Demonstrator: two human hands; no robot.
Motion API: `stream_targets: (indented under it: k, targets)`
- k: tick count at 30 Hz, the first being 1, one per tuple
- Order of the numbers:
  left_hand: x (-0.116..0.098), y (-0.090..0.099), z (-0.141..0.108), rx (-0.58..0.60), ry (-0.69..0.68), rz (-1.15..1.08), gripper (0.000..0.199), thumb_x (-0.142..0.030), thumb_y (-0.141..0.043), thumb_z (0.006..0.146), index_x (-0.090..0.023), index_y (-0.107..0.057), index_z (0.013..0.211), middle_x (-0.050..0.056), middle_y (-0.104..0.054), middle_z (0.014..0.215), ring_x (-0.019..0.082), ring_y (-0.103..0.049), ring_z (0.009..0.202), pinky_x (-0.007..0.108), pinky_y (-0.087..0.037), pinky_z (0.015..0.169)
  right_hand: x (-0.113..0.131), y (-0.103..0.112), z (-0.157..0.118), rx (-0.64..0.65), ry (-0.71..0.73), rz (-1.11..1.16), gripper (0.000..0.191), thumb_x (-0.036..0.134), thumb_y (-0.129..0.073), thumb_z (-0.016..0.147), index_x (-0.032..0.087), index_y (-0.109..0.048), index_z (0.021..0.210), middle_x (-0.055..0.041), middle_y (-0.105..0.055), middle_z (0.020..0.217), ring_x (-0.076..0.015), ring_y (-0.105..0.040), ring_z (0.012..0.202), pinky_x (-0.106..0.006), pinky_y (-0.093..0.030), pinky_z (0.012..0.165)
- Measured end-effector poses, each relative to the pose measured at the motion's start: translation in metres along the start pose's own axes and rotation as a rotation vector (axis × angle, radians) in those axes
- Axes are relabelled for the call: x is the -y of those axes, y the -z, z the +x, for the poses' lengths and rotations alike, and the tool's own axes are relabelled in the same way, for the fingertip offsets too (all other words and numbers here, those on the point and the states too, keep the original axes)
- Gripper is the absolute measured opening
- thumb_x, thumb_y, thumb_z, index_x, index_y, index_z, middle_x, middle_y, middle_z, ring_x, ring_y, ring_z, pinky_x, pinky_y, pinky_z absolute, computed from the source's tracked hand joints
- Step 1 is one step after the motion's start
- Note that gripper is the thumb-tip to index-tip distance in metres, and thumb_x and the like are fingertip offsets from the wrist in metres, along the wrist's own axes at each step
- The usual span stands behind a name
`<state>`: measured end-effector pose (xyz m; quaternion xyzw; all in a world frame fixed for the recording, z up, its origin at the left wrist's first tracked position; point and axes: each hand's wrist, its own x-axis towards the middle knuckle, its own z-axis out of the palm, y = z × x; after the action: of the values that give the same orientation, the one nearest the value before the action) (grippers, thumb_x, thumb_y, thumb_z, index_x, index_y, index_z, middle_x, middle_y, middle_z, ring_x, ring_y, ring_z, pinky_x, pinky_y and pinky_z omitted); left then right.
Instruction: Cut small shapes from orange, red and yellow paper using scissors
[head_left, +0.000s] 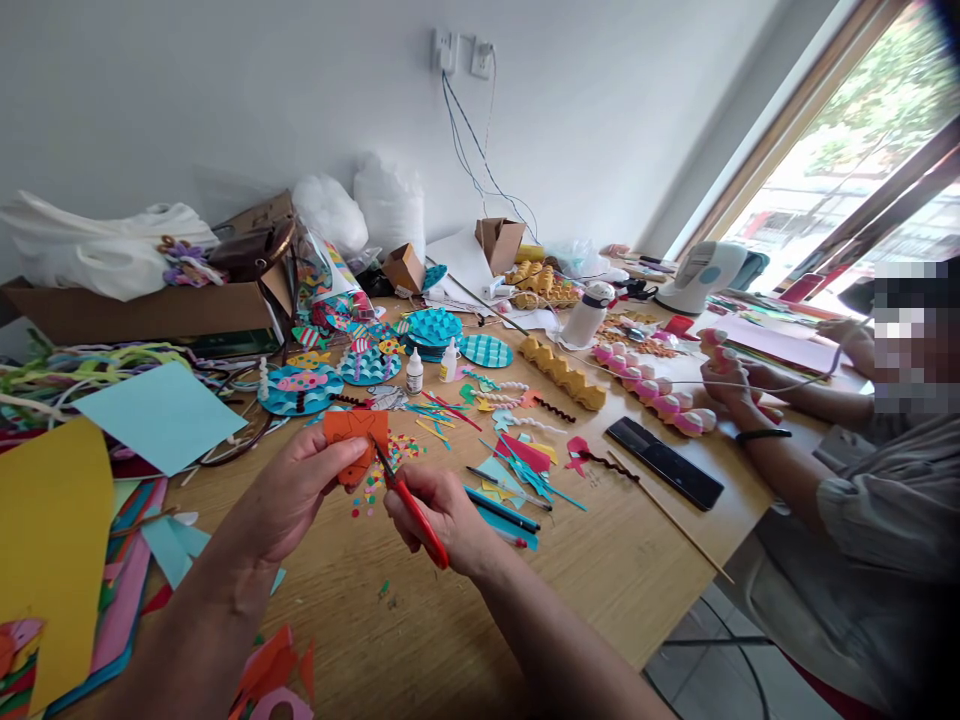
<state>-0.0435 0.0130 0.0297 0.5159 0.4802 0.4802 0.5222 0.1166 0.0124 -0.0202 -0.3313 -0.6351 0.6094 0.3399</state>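
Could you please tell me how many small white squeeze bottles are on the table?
2: the left bottle stands beyond the orange paper; the right bottle stands slightly farther back. Others may be hidden behind clutter.

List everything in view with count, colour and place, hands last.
orange paper: one, orange, left of centre
scissors: one, red handles, centre
confetti: many, multicoloured, beside scissors
bottles: two, white, centre
flask: one, white, back
phone: one, black, right
stick: one, tan, by phone
pens: at least two, dark, left of phone
bumpy strip: one, yellow, behind phone
cupped strip: at least one, pink-white, right
discs: several, blue, back left
sheets: several, mixed colours, left
cardboard boxes: at least three, brown, back
wall sockets: two, white, wall
other person: one, grey sleeve, right edge
table: one, tan, underneath
left hand: one, bare, holding orange paper
right hand: one, bare, holding scissors
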Motion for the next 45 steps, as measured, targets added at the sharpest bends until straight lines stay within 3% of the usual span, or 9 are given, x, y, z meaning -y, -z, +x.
stream_targets:
  k: [12, 22, 27, 32, 41, 45]
  targets:
    - [0.005, 0.007, 0.003, 0.083, -0.004, 0.029, 0.026, -0.031, -0.057, 0.072, -0.021, -0.049, 0.050, -0.004, -0.043, 0.050, 0.011, -0.033, 0.049, 0.025, -0.031, 0.047, -0.001, 0.001, 0.000, -0.015, -0.009, -0.062, 0.039, 0.047, -0.062, 0.080, 0.019, -0.044, 0.062, 0.0070, -0.040, 0.047, -0.0064, -0.038, 0.042, -0.019, -0.028, 0.041]
    - [0.005, 0.009, 0.001, 0.093, 0.016, 0.010, 0.026, -0.032, -0.059, 0.074, -0.020, -0.052, 0.053, -0.004, -0.045, 0.051, 0.011, -0.035, 0.050, 0.024, -0.032, 0.049, 0.001, 0.000, 0.000, -0.049, 0.023, -0.113, 0.037, 0.045, -0.061, 0.081, 0.018, -0.044, 0.062, 0.0069, -0.035, 0.049, -0.0065, -0.031, 0.047, -0.020, -0.022, 0.045]
    - [0.003, 0.010, 0.001, 0.118, -0.007, 0.024, 0.025, -0.034, -0.059, 0.076, -0.019, -0.055, 0.057, -0.004, -0.047, 0.053, 0.010, -0.037, 0.052, 0.023, -0.033, 0.051, 0.002, 0.001, -0.001, -0.054, 0.014, -0.109, 0.034, 0.041, -0.061, 0.081, 0.018, -0.045, 0.062, 0.0072, -0.035, 0.049, -0.0063, -0.031, 0.046, -0.020, -0.022, 0.044]
    - [0.004, 0.013, 0.002, 0.053, -0.044, 0.051, 0.024, -0.037, -0.061, 0.076, -0.018, -0.059, 0.062, -0.004, -0.050, 0.056, 0.010, -0.039, 0.054, 0.022, -0.034, 0.052, 0.000, 0.000, 0.000, -0.056, 0.027, -0.101, 0.031, 0.033, -0.057, 0.083, 0.018, -0.042, 0.059, 0.0075, -0.034, 0.048, -0.0057, -0.031, 0.045, -0.019, -0.022, 0.044]
    - [0.006, 0.009, 0.003, 0.030, -0.012, 0.041, 0.022, -0.034, -0.063, 0.072, -0.018, -0.060, 0.057, -0.005, -0.051, 0.052, 0.010, -0.039, 0.052, 0.022, -0.033, 0.049, 0.001, -0.002, 0.000, -0.050, 0.050, -0.100, 0.028, 0.034, -0.055, 0.083, 0.018, -0.044, 0.062, 0.0058, -0.041, 0.049, -0.0072, -0.036, 0.046, -0.020, -0.026, 0.044]
    - [0.008, 0.011, 0.003, 0.058, 0.013, 0.029, 0.017, -0.034, -0.063, 0.073, -0.018, -0.066, 0.067, -0.004, -0.055, 0.055, 0.010, -0.040, 0.053, 0.022, -0.034, 0.050, -0.001, -0.002, 0.001, -0.042, 0.060, -0.103, 0.030, 0.034, -0.055, 0.084, 0.018, -0.043, 0.061, 0.0059, -0.039, 0.050, -0.0070, -0.035, 0.046, -0.020, -0.025, 0.045]
